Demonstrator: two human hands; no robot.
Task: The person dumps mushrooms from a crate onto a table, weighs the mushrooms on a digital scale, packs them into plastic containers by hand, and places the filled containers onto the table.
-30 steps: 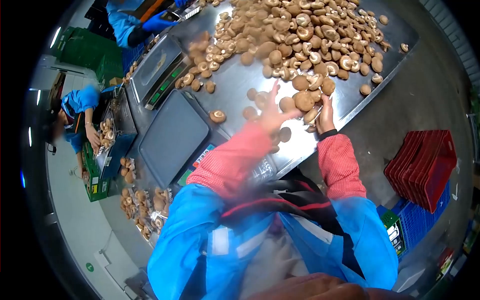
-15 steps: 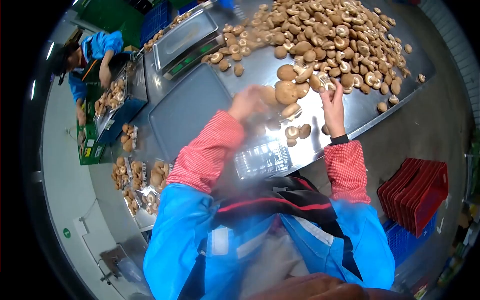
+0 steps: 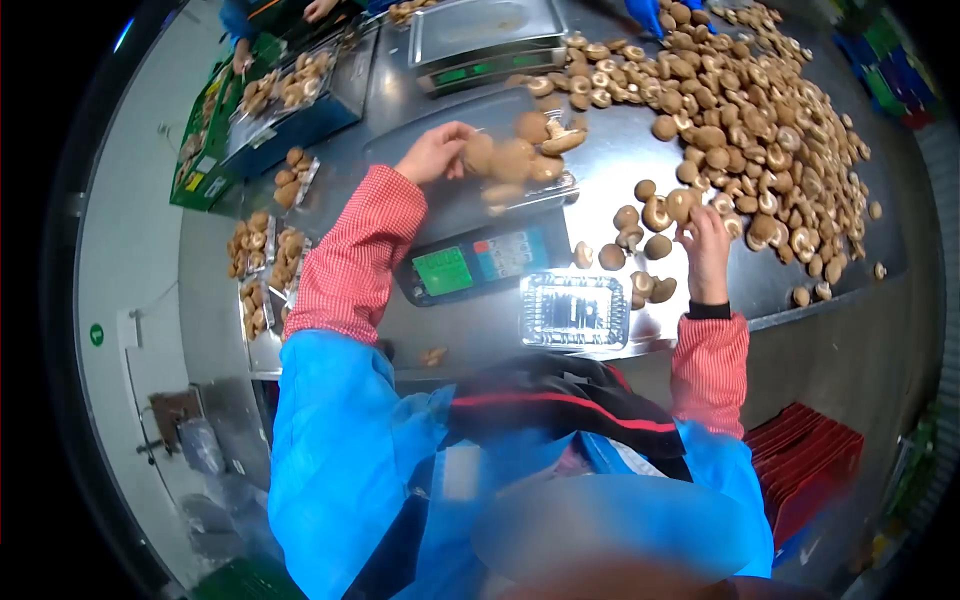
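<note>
My left hand [image 3: 437, 153] is closed on the left end of a clear tray of brown mushrooms [image 3: 512, 160], held above the grey platform of the near scale [image 3: 400, 137]. Motion blurs the tray's edges. At the right, my right hand [image 3: 707, 250] pinches a brown mushroom [image 3: 682, 205] at the near edge of the large mushroom pile [image 3: 765, 150]. Several loose mushrooms [image 3: 629, 236] lie on the steel table between my hands. An empty clear tray [image 3: 575, 311] rests near the table's front edge, right of the scale's green display [image 3: 443, 271].
A second scale [image 3: 487, 40] stands farther back. Wrapped mushroom packs [image 3: 262, 245] lie at the left, near a blue crate [image 3: 290, 130] and a green crate [image 3: 207, 150]. Blue-gloved fingers [image 3: 645, 14] of another person are by the pile. Red crates [image 3: 805, 460] stand at the lower right.
My left hand has moved left with the filled tray, over the near scale. My right hand stays by the pile, holding a mushroom. The view has turned, showing the scale's display.
</note>
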